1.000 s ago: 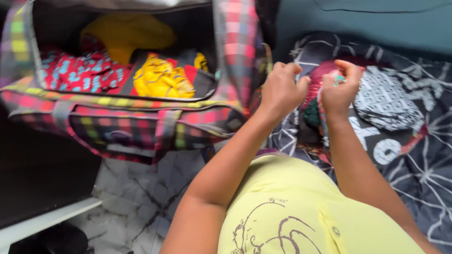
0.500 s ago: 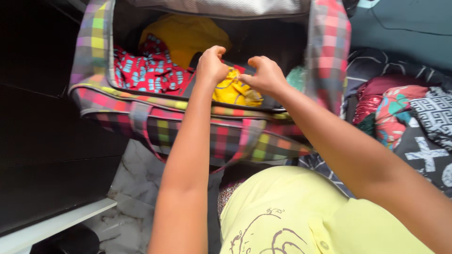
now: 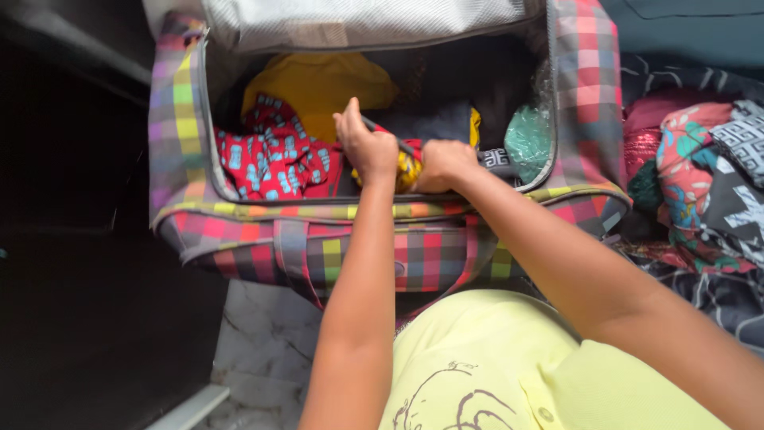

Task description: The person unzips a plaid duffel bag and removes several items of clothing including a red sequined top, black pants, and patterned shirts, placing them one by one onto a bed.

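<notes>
A: Nearest, what is lying under the camera?

B: Closest is showing the person's pale yellow shirt with a dark line print (image 3: 509, 374), and beside it a strip of grey-veined marble floor (image 3: 255, 350). Both forearms are reaching away from it into the large soft-sided travel bag of multicoloured checked fabric (image 3: 358, 255).

A: What are the hands doing?

B: The left hand (image 3: 368, 147) is curling its fingers closed over a crumpled yellow-and-red patterned cloth (image 3: 407, 170), with a thin dark strap-like piece crossing just above the knuckles. The right hand (image 3: 442, 163) is bunching into a fist on the same cloth from the other side, touching it. The cloth is sitting inside the bag, against the near wall, about midway along.

A: How is that cloth likely to be handling?

B: It is looking light, limp and creased, so probably it is gathering easily; taking a bunched fold from each side seems the surest hold.

A: And farther off?

B: Left of the hands a red garment with pale blue printed shapes (image 3: 270, 159) is lying rumpled; behind it, a plain mustard-yellow fabric (image 3: 318, 84). A crinkled green translucent plastic bag (image 3: 527, 139) is sitting at the right end. Outside, to the right, a heap of mixed patterned clothes (image 3: 700, 175) is resting on a dark printed sheet.
</notes>
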